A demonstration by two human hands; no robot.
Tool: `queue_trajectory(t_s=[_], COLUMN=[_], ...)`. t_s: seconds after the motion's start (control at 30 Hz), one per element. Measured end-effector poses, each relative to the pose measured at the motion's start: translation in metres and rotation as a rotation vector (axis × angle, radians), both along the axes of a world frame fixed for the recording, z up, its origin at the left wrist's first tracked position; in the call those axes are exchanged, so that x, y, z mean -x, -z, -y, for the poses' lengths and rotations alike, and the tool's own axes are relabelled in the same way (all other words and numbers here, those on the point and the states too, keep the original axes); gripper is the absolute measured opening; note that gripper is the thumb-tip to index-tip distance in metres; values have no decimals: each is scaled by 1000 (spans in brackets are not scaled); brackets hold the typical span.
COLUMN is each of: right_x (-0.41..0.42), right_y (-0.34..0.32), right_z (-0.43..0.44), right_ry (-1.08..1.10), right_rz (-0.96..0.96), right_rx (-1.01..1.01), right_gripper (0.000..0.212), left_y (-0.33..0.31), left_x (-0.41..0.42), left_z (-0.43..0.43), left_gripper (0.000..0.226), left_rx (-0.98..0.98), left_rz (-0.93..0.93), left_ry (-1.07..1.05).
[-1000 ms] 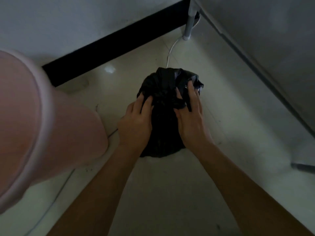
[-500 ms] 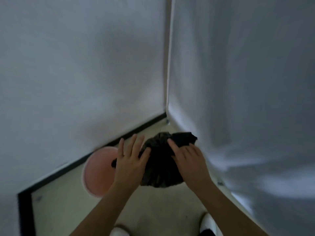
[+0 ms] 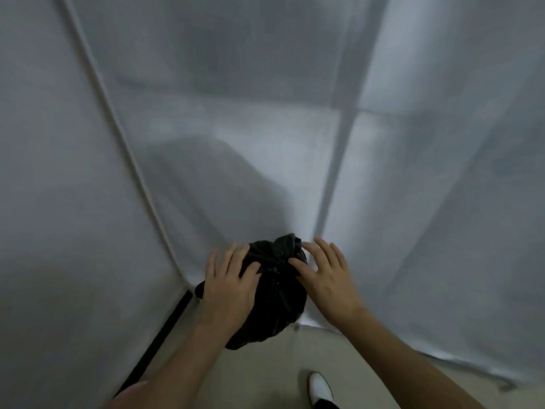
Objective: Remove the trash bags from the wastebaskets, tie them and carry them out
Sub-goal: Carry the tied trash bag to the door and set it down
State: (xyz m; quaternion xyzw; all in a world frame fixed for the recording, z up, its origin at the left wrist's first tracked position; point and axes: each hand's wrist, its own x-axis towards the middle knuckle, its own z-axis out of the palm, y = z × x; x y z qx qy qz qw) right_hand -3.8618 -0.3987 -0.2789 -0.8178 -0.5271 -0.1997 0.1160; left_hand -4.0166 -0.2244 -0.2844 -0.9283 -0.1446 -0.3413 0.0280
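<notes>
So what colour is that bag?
Black. The trash bag shows best in the head view.

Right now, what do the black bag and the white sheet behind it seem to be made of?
Black bag: thin plastic film, faintly glossy; it shows fine crumples and a gathered top. White sheet: probably matte cloth; it hangs in soft folds and light passes through, though blur leaves this open.

Bag [image 3: 274, 293] between both hands: left hand [image 3: 230, 287] on its left side, right hand [image 3: 327, 278] on its right. Sheet [image 3: 413, 202] behind bag. Wall [image 3: 59, 231] to left. Shoe [image 3: 320, 385] on floor [image 3: 265, 379], below bag.
</notes>
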Motion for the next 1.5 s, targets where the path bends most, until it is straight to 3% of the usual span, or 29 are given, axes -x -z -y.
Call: queue_trajectory(t_s=[0.2, 0.37, 0.6, 0.77, 1.03, 1.23, 1.4, 1.5], right_x=[31, 50, 74, 80, 49, -2, -35, -47], right_y=[-34, -54, -23, -22, -17, 6, -16, -37], right_z=[182, 352, 598, 762, 944, 1099, 1213, 1288], right_ry=[397, 728, 1066, 1224, 1391, 1561, 1733, 1852], right_rz=[21, 33, 36, -51, -94, -126, -111, -70], right_rx=[-36, -87, -91, -87, -165, -51, -8, -85], right_gripper=[28, 30, 27, 28, 31, 29, 30, 29], left_y=[-48, -66, -46, -46, -32, 7, -13, -33], left_x=[-61, -106, -166, -194, -259, -343, -402, -423], left_z=[136, 297, 552, 733, 940, 1121, 1273, 1373], left_gripper=[29, 29, 25, 25, 22, 22, 24, 24], left_rx=[68, 31, -85, -102, -37, 11, 31, 37], left_rz=[-6, -58, -87, -144, -182, -184, -172, -154], left_ry=[464, 779, 1154, 1314, 1512, 1689, 1848, 1969])
